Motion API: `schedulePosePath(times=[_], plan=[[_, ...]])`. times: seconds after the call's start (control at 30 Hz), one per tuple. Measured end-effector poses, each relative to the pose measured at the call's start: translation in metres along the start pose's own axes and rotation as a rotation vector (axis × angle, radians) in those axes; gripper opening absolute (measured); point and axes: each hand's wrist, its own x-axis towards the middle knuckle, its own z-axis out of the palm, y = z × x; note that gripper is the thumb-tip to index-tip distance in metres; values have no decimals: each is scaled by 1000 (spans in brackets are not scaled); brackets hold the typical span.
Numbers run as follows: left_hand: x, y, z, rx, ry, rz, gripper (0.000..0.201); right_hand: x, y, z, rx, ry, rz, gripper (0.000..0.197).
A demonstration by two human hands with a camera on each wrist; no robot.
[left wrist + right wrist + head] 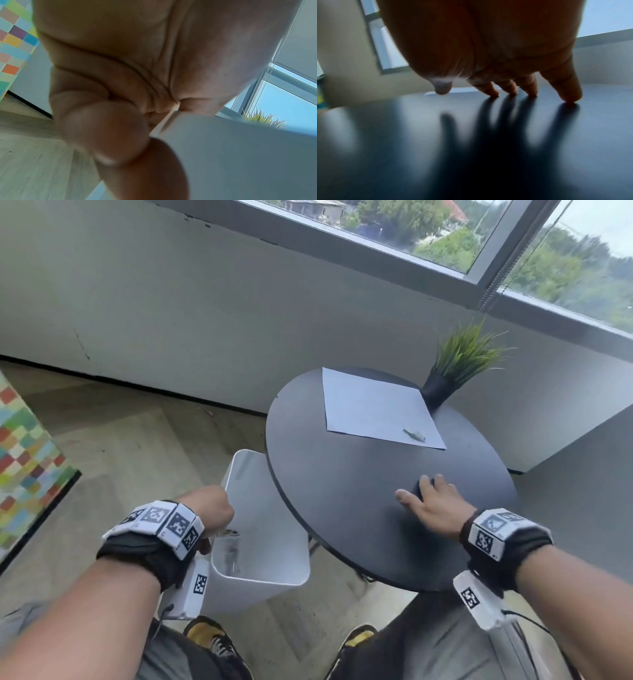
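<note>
**Bin held at the table edge, other hand pressed on top**

On both wrist bands [164,520], black-and-white square code marks, like little checker puzzles. More of the same on the white blocks [197,583] under the wrists. Any letters on them too small to tell.

Grips the near rim of the white bin [274,525] with the left hand [209,508]. Fingers [106,128] curled tight round that rim. Holds the bin just beside the black round table [342,508], with its far side tucked a little under the table edge. Some dark bits [233,553] down inside the bin.

Leans on the table top with the right hand [433,505]. Fingers [570,93] straight and spread apart, tips touching the dark top, palm lifted a bit, nothing held.

Farther back on the table, a white sheet of paper [370,405] with a small grey scrap [414,434] on its near corner. Just beside the paper's far corner, a green plant [462,357] in a black pot [438,388].
</note>
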Motion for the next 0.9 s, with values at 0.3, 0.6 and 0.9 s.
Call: schedulePosePath(times=[0.3,0.6,0.9], plan=[[2,3,-2,50,2,-11,31,-20,-74,-3,-144,-60,-743,98],[22,-1,3,172,44,3,28,-49,-116,16,-227,-107,-852,84],[26,-4,1,163,13,36,24,-122,-120,53,-10,-113,-857,89]])
